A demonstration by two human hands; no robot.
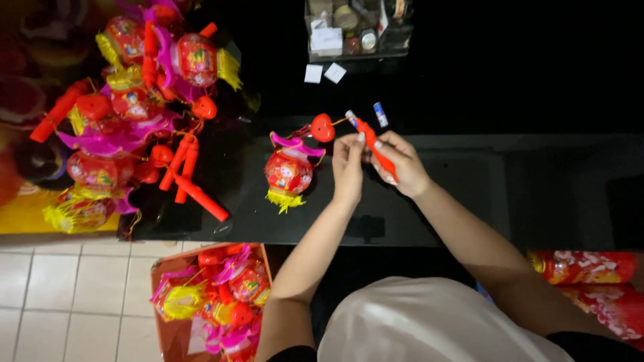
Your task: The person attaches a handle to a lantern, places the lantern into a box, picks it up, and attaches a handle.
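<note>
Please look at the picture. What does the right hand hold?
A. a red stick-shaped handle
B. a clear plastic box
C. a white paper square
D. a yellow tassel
A: the right hand is closed around a red stick-shaped handle, and the left hand touches it near its upper end, beside the small red lantern on the dark table.

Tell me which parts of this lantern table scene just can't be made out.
Head view only:
- The tip of the orange stick: hidden by the left hand and right hand.
- Contents of the clear box: too small, and its top is cut off by the frame edge.
- The small cylinder: too small to identify.
- The red printed packs: cut off at the right edge.
- The lantern pile: its shadowed far left is dark and blurred.
</note>
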